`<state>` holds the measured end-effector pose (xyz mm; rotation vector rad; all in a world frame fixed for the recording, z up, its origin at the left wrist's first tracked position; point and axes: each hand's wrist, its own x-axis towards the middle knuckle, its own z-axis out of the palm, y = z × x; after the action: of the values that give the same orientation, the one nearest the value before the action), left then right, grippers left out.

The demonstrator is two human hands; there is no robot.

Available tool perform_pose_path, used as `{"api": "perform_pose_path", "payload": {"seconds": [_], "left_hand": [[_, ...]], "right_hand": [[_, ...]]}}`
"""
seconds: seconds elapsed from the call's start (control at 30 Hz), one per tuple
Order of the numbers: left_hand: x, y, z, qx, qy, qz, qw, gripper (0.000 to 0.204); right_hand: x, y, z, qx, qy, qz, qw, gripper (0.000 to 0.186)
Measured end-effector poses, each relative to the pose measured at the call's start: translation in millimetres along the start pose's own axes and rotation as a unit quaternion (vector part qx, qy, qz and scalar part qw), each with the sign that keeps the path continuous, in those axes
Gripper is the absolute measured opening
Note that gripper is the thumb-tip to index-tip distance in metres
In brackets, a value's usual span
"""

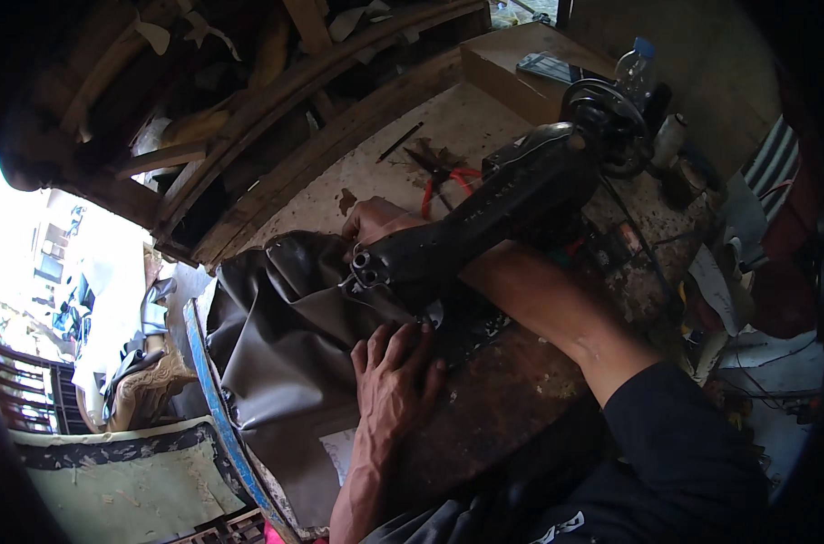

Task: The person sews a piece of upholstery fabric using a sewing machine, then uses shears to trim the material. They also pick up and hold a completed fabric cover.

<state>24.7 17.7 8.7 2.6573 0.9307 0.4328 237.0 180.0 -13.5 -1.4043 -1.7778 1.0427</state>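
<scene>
Machine (498, 208): right of sheet (280, 349)
Left hand (394, 381): fingers spread on sheet
Right hand (380, 220): far side, cannot tell fingers' grip

The person's left hand (389, 385) lies palm down, fingers (397, 344) bent and slightly spread; beyond it sits the partly hidden right hand (385, 218), its forearm (557, 308) stretched past the left hand's right side.

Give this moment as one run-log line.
left hand: palm down at dark sheet | right hand: sheet's far side, beyond sewing machine | red-handled tool: on table
</scene>
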Motion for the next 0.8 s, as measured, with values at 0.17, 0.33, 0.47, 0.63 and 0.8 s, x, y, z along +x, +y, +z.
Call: {"api": "perform_pose_path", "payload": {"seconds": [0.17,0.33,0.47,0.63,0.8], "left_hand": [[4,5,3,0.001,0.038,0.0,0.999,0.046],[3,1,7,-0.022,0.087,0.013,0.996,0.04],[3,3,10,-0.032,0.107,0.005,0.994,0.034],[4,7,15,-0.009,0.093,-0.027,0.995,0.036],[-8,29,7,0.043,0.143,-0.024,0.989,0.035]], "right_hand": [[11,-3,2,-0.009,0.014,0.039,0.999,0.03],[12,0,11,-0.025,0.051,0.011,0.998,0.026],[14,1,10,-0.038,0.034,-0.016,0.999,0.027],[17,2,9,-0.049,0.019,-0.026,0.998,0.03],[-2,12,8,-0.056,0.05,-0.062,0.995,0.031]]}}
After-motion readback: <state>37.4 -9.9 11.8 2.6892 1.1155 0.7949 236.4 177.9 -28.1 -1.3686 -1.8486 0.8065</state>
